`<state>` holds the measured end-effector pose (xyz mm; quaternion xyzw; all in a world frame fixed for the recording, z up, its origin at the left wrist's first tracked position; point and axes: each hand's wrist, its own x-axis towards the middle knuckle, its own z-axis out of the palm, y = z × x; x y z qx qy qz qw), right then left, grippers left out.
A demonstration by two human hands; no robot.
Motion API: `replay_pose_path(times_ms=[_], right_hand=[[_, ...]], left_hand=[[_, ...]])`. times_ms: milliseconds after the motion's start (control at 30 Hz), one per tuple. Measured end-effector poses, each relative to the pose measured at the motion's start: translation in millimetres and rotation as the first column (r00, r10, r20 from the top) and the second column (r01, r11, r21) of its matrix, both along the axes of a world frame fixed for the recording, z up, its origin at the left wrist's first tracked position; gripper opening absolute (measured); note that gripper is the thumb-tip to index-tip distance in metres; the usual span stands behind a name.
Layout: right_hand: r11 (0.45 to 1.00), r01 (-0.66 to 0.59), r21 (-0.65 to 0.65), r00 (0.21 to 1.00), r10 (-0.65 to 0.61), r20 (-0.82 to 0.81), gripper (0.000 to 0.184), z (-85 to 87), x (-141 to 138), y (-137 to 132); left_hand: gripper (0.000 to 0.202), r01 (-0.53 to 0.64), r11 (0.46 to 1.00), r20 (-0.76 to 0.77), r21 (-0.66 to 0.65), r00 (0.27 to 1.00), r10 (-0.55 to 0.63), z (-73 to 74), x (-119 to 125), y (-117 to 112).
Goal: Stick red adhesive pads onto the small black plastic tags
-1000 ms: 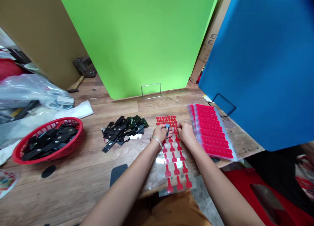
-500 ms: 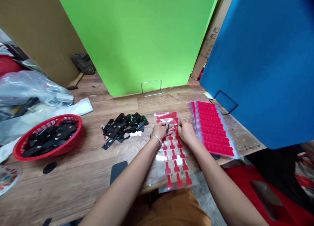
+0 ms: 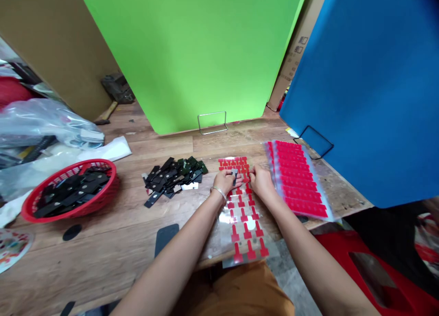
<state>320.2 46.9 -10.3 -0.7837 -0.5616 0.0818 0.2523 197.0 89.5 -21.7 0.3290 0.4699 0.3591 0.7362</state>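
Observation:
A clear sheet of red T-shaped stickers [image 3: 247,231] lies lengthwise in front of me, its near end hanging over the table edge. My left hand [image 3: 225,182], with a bracelet on its wrist, rests over the sheet's left side and holds a small black strip [image 3: 234,176] with a pale end. Close by on the right, my right hand [image 3: 260,181] is closed in a pinch at the sheet's right side. What its fingertips grip is hidden. Left of my hands lies a loose pile of black strips [image 3: 171,176].
A red basket [image 3: 115,183] of black strips stands at the left, near plastic bags [image 3: 51,121]. More red sticker sheets [image 3: 300,183] are stacked at the right. Green [image 3: 192,55] and blue [image 3: 370,87] boards stand behind. A dark flat rectangle [image 3: 165,238] lies near the front edge.
Both hands stay almost in place. The glare across the far end of the sticker sheet has faded, and its red rows there show more plainly.

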Motion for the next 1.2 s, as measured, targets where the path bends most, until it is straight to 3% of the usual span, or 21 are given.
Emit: replay_pose_path(times_ms=[167, 233, 333, 500, 667, 733, 900, 1200], right_hand=[[0.989, 0.078, 0.129, 0.997, -0.075, -0.027, 0.015, 7.2, 2.1, -10.0], [0.968, 0.127, 0.217, 0.988, -0.104, -0.116, 0.013, 11.9, 4.6, -15.1], [0.938, 0.155, 0.310, 0.939, -0.042, -0.343, 0.006, 17.4, 3.1, -25.3], [0.953, 0.147, 0.265, 0.768, 0.059, -0.638, 0.014, 18.9, -19.3, -50.6], [0.976, 0.096, 0.195, 0.527, 0.116, -0.842, 0.019, 16.6, -51.6, -75.0], [0.978, 0.067, 0.196, 0.471, 0.142, -0.870, 0.018, 13.8, -63.8, -81.5], [0.978, 0.023, 0.207, 0.491, 0.170, -0.855, 0.015, 2.6, -85.0, -90.7], [0.976, -0.037, 0.215, 0.517, 0.203, -0.831, 0.011, -1.7, -88.8, -94.5]], left_hand=[[0.010, -0.028, 1.000, 0.006, 0.000, 1.000, 0.028, -3.6, 1.4, 1.1], [0.010, -0.035, 0.999, 0.014, 0.002, 0.999, 0.035, -3.7, 1.6, 1.1], [0.010, -0.033, 0.999, 0.044, 0.009, 0.999, 0.032, 0.8, -0.1, -0.7], [0.012, -0.013, 1.000, 0.109, 0.026, 0.994, 0.010, 19.9, -17.6, -18.1], [0.028, 0.069, 0.997, 0.147, -0.021, 0.987, -0.065, 30.8, -54.6, -61.2], [0.031, 0.096, 0.993, 0.155, -0.061, 0.984, -0.086, 29.9, -68.6, -79.0], [0.029, 0.122, 0.986, 0.179, -0.111, 0.979, -0.101, 25.1, -86.8, -103.2], [0.026, 0.158, 0.984, 0.233, -0.085, 0.963, -0.134, 23.5, -89.7, -104.5]])
